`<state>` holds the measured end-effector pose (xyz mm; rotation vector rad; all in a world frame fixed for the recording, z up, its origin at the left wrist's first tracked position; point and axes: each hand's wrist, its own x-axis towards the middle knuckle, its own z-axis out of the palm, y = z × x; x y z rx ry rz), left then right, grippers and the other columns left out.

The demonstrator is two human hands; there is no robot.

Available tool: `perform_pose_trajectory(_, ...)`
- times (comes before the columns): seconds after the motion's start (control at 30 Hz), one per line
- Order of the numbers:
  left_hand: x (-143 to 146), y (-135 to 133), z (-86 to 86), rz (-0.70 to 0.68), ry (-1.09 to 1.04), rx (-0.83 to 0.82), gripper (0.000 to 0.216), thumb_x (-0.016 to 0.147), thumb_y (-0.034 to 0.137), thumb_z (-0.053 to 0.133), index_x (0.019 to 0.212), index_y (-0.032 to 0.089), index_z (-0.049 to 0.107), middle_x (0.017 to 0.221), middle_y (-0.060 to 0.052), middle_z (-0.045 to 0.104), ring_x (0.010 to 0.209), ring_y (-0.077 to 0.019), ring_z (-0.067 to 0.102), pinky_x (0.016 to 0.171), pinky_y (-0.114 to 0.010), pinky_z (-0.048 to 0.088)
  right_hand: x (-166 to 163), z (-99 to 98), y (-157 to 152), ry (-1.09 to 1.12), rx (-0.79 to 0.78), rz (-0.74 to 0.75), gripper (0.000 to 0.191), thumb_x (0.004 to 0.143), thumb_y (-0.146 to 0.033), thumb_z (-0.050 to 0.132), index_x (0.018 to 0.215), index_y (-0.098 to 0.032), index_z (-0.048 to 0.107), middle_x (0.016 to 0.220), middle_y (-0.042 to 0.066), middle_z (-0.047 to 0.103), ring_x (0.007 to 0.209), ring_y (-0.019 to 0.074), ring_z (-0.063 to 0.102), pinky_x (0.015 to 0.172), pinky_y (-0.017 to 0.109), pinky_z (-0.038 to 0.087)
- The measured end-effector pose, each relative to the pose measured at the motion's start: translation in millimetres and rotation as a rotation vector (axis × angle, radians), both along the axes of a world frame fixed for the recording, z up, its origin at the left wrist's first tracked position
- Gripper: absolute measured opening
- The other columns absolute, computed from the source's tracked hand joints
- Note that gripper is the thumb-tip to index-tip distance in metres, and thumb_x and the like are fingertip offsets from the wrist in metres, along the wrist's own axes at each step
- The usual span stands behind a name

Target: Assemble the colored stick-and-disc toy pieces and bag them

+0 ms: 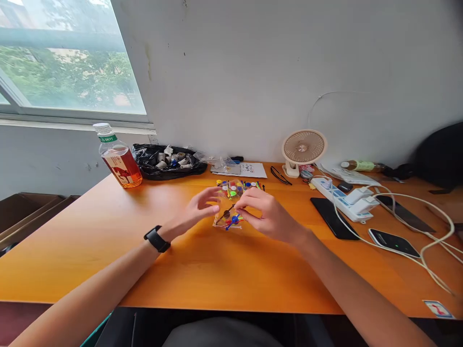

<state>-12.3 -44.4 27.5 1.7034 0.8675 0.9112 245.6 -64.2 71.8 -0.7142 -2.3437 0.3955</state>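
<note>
A clear plastic bag [228,219] with small coloured sticks and pieces lies in the middle of the orange desk [202,270]. My right hand [265,214] rests over the bag's right side, fingers curled and pinched on its edge. My left hand [202,205], with a black wristband, hovers just left of the bag, fingers loosely spread and slightly blurred. More coloured pieces [237,187] lie in a heap just behind the bag.
A bottle of brown tea [117,156] stands at the back left beside a black bag of small white parts [168,161]. A small fan [303,150], papers, a power strip [343,197] with cables, and phones [394,241] fill the right side.
</note>
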Motion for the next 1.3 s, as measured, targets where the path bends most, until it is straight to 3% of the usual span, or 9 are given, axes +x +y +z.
perform_pose_trajectory(0.1, 22.7, -10.3, -23.5, -0.150, -0.136, -0.138, 0.068, 0.079, 0.051, 0.088, 0.136, 0.023, 0.065, 0.140, -0.013, 0.066, 0.129, -0.0274, 0.063, 0.108, -0.038, 0.053, 2.1, -26.7, 1.5, 0.161, -0.023, -0.092, 0.019, 0.101, -0.028, 0.064, 0.120, -0.028, 0.069, 0.121, 0.010, 0.063, 0.100, 0.0225, 0.065, 0.092, 0.040, 0.055)
perform_pose_trajectory(0.17, 32.7, -14.2, -31.2, -0.118, -0.199, -0.231, 0.056, 0.077, 0.050, 0.091, 0.122, 0.022, 0.071, 0.117, -0.008, 0.073, 0.106, -0.0229, 0.071, 0.093, -0.034, 0.058, 5.0, -44.8, 6.0, 0.353, -0.053, -0.262, 0.055, 0.093, -0.035, 0.077, 0.143, -0.031, 0.055, 0.141, 0.013, 0.051, 0.097, 0.0206, 0.065, 0.087, 0.039, 0.057)
perform_pose_trajectory(0.23, 35.8, -16.2, -34.9, -0.079, -0.239, -0.276, 0.048, 0.073, 0.049, 0.094, 0.107, 0.021, 0.074, 0.101, -0.004, 0.075, 0.087, -0.0177, 0.071, 0.081, -0.030, 0.058, 8.8, -60.1, 12.6, 0.475, -0.238, -0.309, 0.085, 0.083, -0.041, 0.087, 0.154, -0.030, 0.041, 0.141, 0.013, 0.051, 0.092, 0.0187, 0.066, 0.082, 0.036, 0.057)
perform_pose_trajectory(0.37, 29.8, -17.1, -36.3, -0.068, -0.169, -0.267, 0.041, 0.082, 0.052, 0.086, 0.102, 0.017, 0.079, 0.088, -0.004, 0.076, 0.069, -0.0135, 0.066, 0.062, -0.025, 0.052, 8.7, -77.5, 21.9, 0.452, -0.699, -0.118, 0.055, 0.083, -0.052, 0.085, 0.124, -0.020, 0.066, 0.115, 0.007, 0.065, 0.083, 0.0157, 0.067, 0.080, 0.032, 0.056)
perform_pose_trajectory(0.47, 26.1, -15.6, -37.2, -0.024, -0.170, -0.191, 0.047, 0.087, 0.052, 0.082, 0.116, 0.015, 0.079, 0.103, -0.010, 0.081, 0.084, -0.0185, 0.073, 0.076, -0.028, 0.058, -1.2, -81.7, 20.4, 0.524, -0.808, -0.097, 0.042, 0.081, -0.056, 0.086, 0.093, -0.018, 0.071, 0.087, 0.003, 0.068, 0.075, 0.0151, 0.063, 0.071, 0.028, 0.053)
perform_pose_trajectory(0.57, 24.9, -13.7, -38.5, 0.025, -0.208, -0.171, 0.051, 0.086, 0.051, 0.084, 0.120, 0.014, 0.078, 0.112, -0.012, 0.081, 0.094, -0.0218, 0.075, 0.085, -0.031, 0.059, -9.4, -81.5, 16.4, 0.609, -0.795, -0.128, 0.042, 0.080, -0.056, 0.087, 0.078, -0.018, 0.069, 0.072, 0.000, 0.065, 0.066, 0.0131, 0.056, 0.063, 0.027, 0.048)
perform_pose_trajectory(0.87, 22.4, -16.0, -29.7, 0.042, -0.217, -0.245, 0.042, 0.087, 0.052, 0.083, 0.101, 0.012, 0.083, 0.101, -0.011, 0.082, 0.089, -0.0187, 0.073, 0.081, -0.026, 0.056, -4.8, -75.3, 13.7, 0.604, -0.770, -0.113, 0.034, 0.081, -0.046, 0.086, 0.073, -0.018, 0.070, 0.069, -0.001, 0.063, 0.064, 0.0123, 0.053, 0.063, 0.027, 0.045)
perform_pose_trajectory(1.03, 21.9, -18.3, -23.6, 0.065, -0.259, -0.300, 0.038, 0.083, 0.047, 0.088, 0.097, 0.012, 0.080, 0.095, -0.010, 0.081, 0.088, -0.0185, 0.074, 0.081, -0.027, 0.057, -7.9, -74.5, 9.6, 0.679, -0.822, -0.135, 0.032, 0.081, -0.046, 0.086, 0.091, -0.019, 0.073, 0.080, 0.001, 0.069, 0.069, 0.0140, 0.058, 0.063, 0.027, 0.048)
perform_pose_trajectory(1.3, 19.4, -16.4, -24.1, 0.093, -0.308, -0.244, 0.038, 0.083, 0.044, 0.089, 0.102, 0.014, 0.075, 0.098, -0.007, 0.080, 0.092, -0.0162, 0.074, 0.085, -0.025, 0.057, -5.5, -75.7, 10.5, 0.624, -0.809, -0.103, 0.030, 0.084, -0.046, 0.085, 0.090, -0.019, 0.074, 0.073, 0.000, 0.068, 0.063, 0.0131, 0.058, 0.062, 0.027, 0.050)
